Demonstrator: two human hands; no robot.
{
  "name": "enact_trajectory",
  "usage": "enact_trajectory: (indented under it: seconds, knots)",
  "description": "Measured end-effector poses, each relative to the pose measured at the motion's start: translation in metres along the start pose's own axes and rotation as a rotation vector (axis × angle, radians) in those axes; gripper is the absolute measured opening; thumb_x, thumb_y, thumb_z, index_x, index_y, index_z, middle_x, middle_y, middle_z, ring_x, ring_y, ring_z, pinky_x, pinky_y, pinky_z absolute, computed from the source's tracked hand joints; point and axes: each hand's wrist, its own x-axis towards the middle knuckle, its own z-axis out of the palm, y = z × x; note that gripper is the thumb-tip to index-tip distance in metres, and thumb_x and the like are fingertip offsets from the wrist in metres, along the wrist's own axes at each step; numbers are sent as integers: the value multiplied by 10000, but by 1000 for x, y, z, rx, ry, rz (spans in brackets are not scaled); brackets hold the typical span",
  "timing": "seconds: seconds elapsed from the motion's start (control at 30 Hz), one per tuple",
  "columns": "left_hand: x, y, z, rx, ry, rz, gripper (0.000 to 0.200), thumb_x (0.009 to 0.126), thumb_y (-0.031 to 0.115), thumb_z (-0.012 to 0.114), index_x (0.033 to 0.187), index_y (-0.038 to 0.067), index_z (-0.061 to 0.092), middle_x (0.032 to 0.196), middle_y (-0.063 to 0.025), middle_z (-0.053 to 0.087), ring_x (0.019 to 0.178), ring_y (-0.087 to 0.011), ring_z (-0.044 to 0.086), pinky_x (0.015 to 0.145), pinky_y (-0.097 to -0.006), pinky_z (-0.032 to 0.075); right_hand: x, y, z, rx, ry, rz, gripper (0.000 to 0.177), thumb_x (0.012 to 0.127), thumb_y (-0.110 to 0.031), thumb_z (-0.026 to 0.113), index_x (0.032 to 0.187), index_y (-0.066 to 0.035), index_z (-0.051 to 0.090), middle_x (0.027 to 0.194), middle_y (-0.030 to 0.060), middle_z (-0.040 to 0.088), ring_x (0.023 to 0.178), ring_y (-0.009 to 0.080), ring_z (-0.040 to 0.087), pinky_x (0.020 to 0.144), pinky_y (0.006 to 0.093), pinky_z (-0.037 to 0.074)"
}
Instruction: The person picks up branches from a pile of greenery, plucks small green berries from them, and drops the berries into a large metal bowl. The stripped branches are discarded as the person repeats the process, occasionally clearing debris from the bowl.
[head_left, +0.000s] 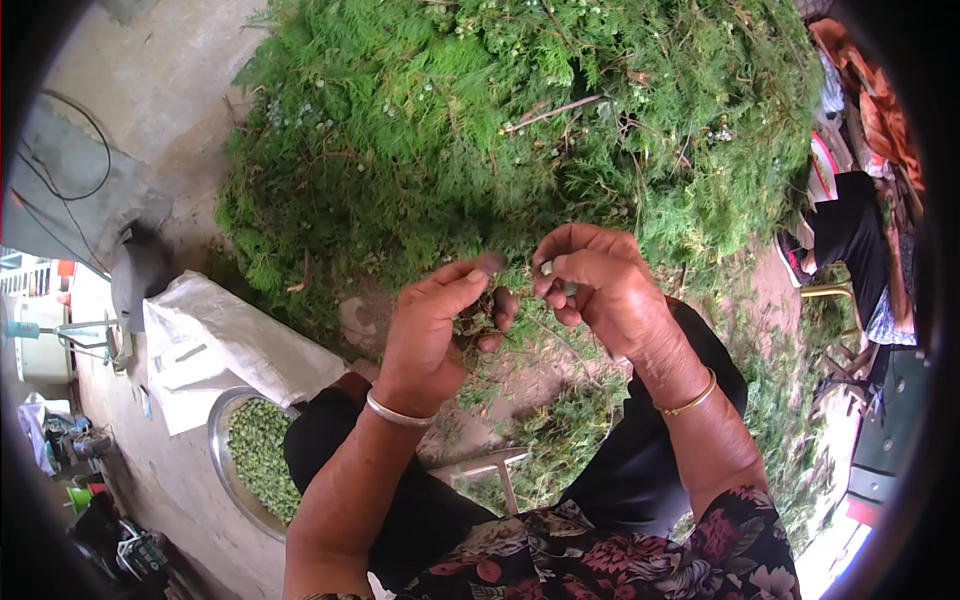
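- Between your raised hands, level with the fingertips, a small plant sprig (pixel 478 322) sits in your left hand (pixel 432 338). The fingers are curled round it and the thumb presses on top, so that hand is closed on the sprig.
- Your right hand (pixel 603 288) is just beside the left, fingertips nearly touching. Its thumb and forefinger are pinched tight on a small green pod (pixel 548 268), and the other fingers are folded in.
- Beyond both grips, a big heap of green plants (pixel 520 130) covers the ground.
- Below your left grip, past the wrist with the silver bangle (pixel 396 412), a metal bowl (pixel 216 445) holds picked green pods (pixel 262 462). A white sack (pixel 215 345) touches the bowl's far rim.
- A gold bangle (pixel 690 401) circles your right wrist, under that pinch.
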Motion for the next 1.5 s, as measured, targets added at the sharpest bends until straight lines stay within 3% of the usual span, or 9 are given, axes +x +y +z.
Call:
enact_trajectory:
  seconds: [0.13, 0.3, 0.7, 0.87, 1.0, 1.07, 1.2, 1.33, 1.5]
  knots:
    - [-1, -1, -1, 19, 16, 16, 289, 919, 183, 530, 1112, -30, 558, 782, -96, 623, 655, -149, 564, 517, -247, 390, -1, -1, 6, 73, -14, 15, 128, 815, -38, 576, 900, 56, 596, 700, 73, 600, 575, 99, 530, 459, 216, 411]
    - [-2, -4, -4, 145, -90, 30, 325, 927, 191, 531, 1158, -39, 534, 763, -84, 624, 628, -135, 572, 517, -224, 407, 3, 17, 11, -705, -15, -409, 136, 795, -70, 653, 849, 56, 655, 683, 52, 643, 635, 62, 563, 558, 227, 460]
    - [3, -7, -10, 228, -175, 46, 446, 953, 328, 483, 1171, -60, 511, 832, -88, 615, 675, -143, 575, 504, -221, 411, 6, 20, 6, -292, -52, -135, 154, 764, -11, 627, 891, 77, 623, 716, 90, 639, 569, 95, 554, 515, 232, 438]
    - [12, -9, -10, -368, -48, -48, 552, 974, 412, 412, 1132, -113, 471, 972, -174, 617, 814, -205, 595, 676, -302, 492, 3, 1, 12, 241, 57, 20, 109, 793, -45, 605, 876, 24, 591, 672, 75, 599, 476, 112, 473, 440, 240, 355]
    - [10, -8, -5, -346, -92, -63, 554, 980, 414, 395, 1107, -116, 495, 951, -166, 623, 790, -207, 597, 697, -304, 499, 5, 16, -2, 36, 4, -47, 100, 829, -66, 592, 858, 28, 608, 714, 77, 626, 517, 107, 510, 486, 221, 404]
    - [7, -7, -4, -263, -80, -65, 548, 978, 421, 398, 1068, -101, 538, 907, -141, 628, 751, -185, 587, 676, -285, 486, 7, 27, 6, -594, 14, -408, 101, 825, -44, 608, 859, 33, 664, 686, 55, 645, 529, 79, 546, 498, 230, 435]
    - [11, -16, -8, -170, -77, -49, 512, 973, 420, 418, 992, -64, 582, 842, -107, 623, 700, -163, 571, 633, -271, 468, 6, 33, 11, -743, -85, -339, 140, 816, -18, 608, 922, 50, 667, 745, 84, 680, 639, 94, 633, 582, 243, 499]
    - [12, -18, -9, -104, -30, -81, 447, 976, 392, 430, 942, -23, 592, 800, -75, 610, 671, -152, 563, 598, -267, 447, 6, 33, 12, -747, -169, -256, 120, 816, 31, 601, 914, 85, 644, 783, 78, 678, 724, 78, 618, 669, 248, 513]
    - [10, -15, -7, -137, -58, -103, 413, 982, 363, 427, 940, -13, 592, 806, -82, 616, 688, -163, 583, 579, -266, 441, 1, 13, 19, -453, 7, -133, 127, 832, -32, 591, 890, 63, 652, 695, 71, 646, 589, 80, 579, 540, 226, 477]
